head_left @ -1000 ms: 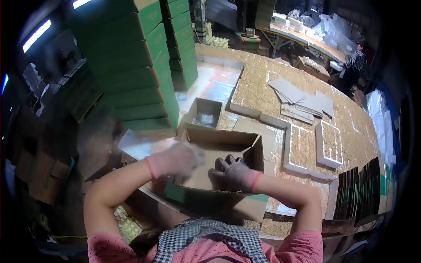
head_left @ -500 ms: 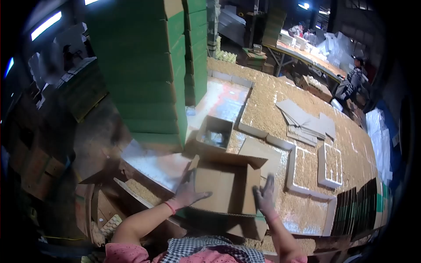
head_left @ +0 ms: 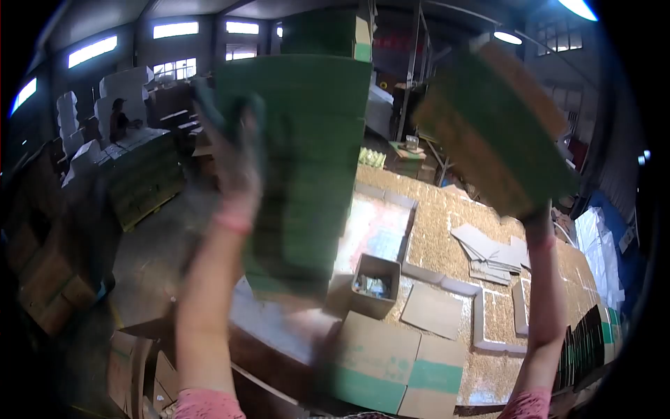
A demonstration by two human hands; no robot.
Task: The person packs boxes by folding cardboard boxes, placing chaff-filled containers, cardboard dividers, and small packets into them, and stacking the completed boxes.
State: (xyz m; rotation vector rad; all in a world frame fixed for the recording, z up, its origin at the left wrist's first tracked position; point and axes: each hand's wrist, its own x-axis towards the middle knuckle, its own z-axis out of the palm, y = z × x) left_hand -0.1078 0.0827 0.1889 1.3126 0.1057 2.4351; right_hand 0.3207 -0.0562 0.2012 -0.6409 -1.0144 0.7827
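bright windows [head_left: 176, 30], ceiling lamp [head_left: 508, 38], egg trays [head_left: 372, 158], white sheeting [head_left: 599, 248]

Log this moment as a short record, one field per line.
Left hand: raised, fingers spread, blurred, in front of the green stack; contact unclear
Right hand: at the lower end of the raised carton, fingers mostly hidden
Carton state: tilted, green and brown, motion-blurred
Nearby: small open box, contents unclear; green-banded cardboard closer to the wearer; loose flat sheets farther right
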